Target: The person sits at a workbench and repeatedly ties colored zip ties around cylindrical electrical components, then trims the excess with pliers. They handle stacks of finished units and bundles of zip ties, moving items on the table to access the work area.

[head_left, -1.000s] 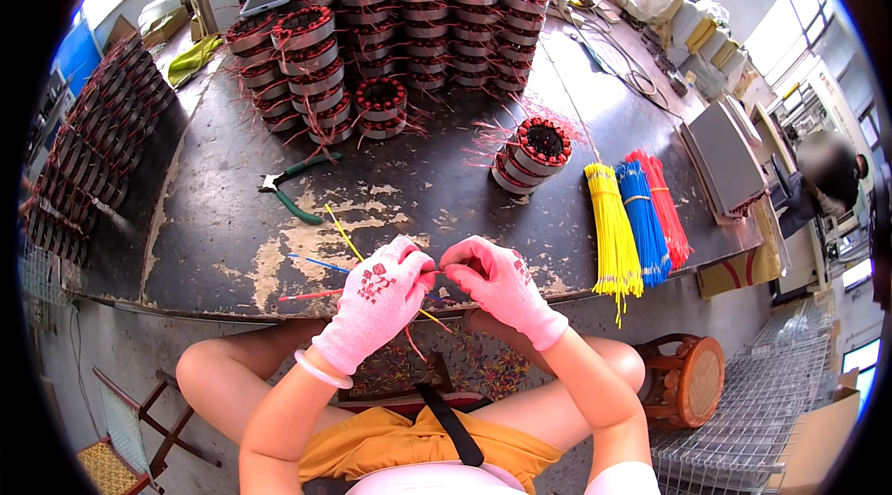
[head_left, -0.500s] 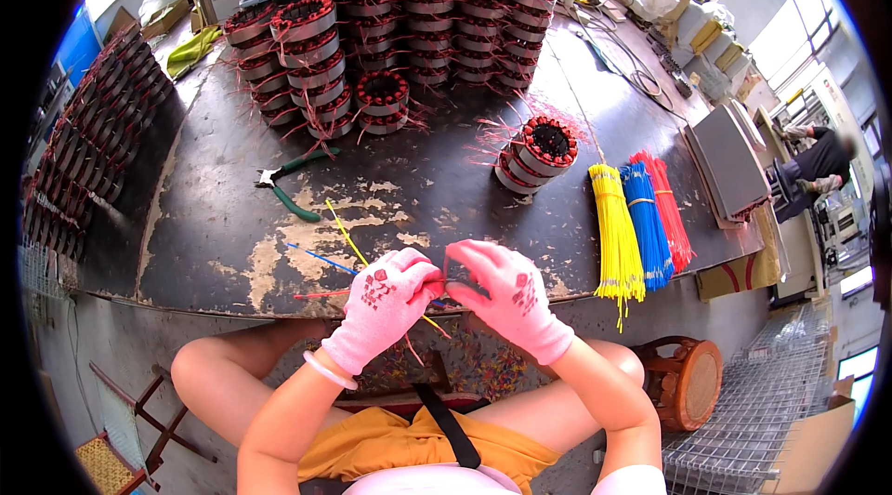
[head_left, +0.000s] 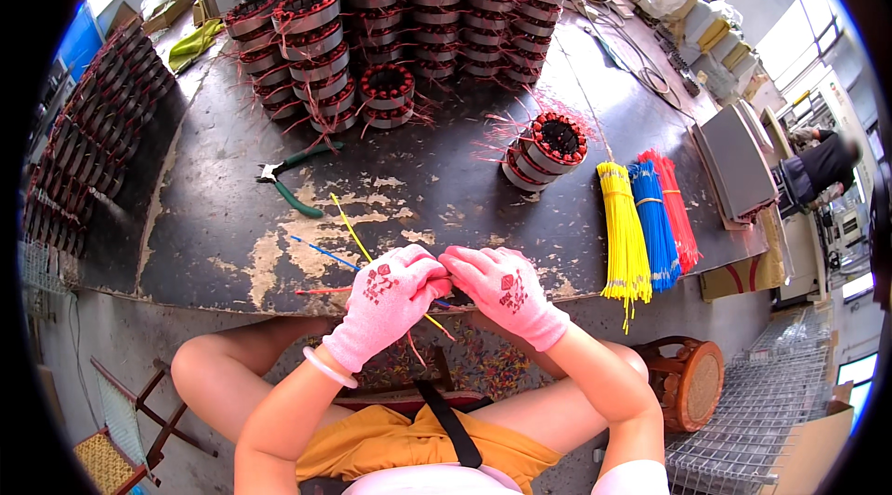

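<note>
The fingers of the left hand (head_left: 395, 290) are drawn together, seemingly clamped on wires that pass under the palm; those of the right hand (head_left: 502, 286) bunch against them, tips meeting, but whether they pinch anything I cannot tell. Both hands sit at the near edge of the surface (head_left: 209, 216). From the left hand's far side fan a yellow wire (head_left: 350, 225), a blue wire (head_left: 323, 251) and a red wire (head_left: 323, 290); a yellow end and a thin reddish strand show below it.

Working strands this fine probably calls for a firm left hold close to the tips, small finger motions on the right, and colours kept spread apart; gloves may dull the feel.

Beyond the hands lie green-handled cutters (head_left: 269, 173) and a short stack of wound rings (head_left: 542, 158). To the right are banded yellow, blue and red wire bundles (head_left: 625, 239). Further out, below the surface's right edge, a cardboard box (head_left: 734, 274) hides its contents; in the metal mesh cage (head_left: 743, 402) on the floor, nothing can be made out.
</note>
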Demonstrator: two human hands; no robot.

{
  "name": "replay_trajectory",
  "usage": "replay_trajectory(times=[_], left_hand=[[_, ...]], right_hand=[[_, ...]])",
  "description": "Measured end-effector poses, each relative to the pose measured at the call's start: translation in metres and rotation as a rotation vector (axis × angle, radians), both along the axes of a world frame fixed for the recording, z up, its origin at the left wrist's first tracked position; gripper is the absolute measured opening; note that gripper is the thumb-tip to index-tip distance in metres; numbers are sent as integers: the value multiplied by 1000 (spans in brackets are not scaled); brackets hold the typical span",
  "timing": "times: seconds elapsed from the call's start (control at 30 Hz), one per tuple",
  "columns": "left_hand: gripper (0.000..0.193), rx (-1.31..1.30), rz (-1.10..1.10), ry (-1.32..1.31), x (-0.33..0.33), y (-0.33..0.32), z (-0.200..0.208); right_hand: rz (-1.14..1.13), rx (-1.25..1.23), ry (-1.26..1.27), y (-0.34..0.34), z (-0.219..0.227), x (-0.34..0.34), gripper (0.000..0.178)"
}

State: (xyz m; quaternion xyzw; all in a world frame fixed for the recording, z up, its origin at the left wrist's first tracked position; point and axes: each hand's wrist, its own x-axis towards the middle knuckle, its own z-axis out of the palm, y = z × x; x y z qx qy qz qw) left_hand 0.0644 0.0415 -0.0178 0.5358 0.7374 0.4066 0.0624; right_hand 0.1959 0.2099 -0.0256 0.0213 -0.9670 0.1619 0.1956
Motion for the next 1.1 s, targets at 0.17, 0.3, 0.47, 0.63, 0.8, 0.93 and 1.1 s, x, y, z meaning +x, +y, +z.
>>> replay_trajectory(times=[0.17, 0.3, 0.47, 0.63, 0.8, 0.93, 1.1], left_hand=[[8, -14, -5, 60, 0, 0, 2], [7, -18, -9, 5, 0, -3, 3], [8, -35, 14, 26, 0, -2, 3], [9, -34, -17, 74, 1, 0, 3], [10, -32, -39, 51, -3, -1, 4], [8, -30, -18, 24, -2, -2, 2], [7, -37, -34, 30, 0, 0, 5]], right_hand=[[-180, -1189, -705, 2, 26, -7, 21], [-53, -846, -582, 9, 42, -3, 23], [69, 72, -14, 0, 29, 4, 32], [-17, -433, -194, 7, 10, -6, 21], [-276, -1012, -521, 2, 28, -13, 24], [-186, -244, 65, -10, 26, 0, 19], [-109, -303, -67, -5, 3, 8, 21]])
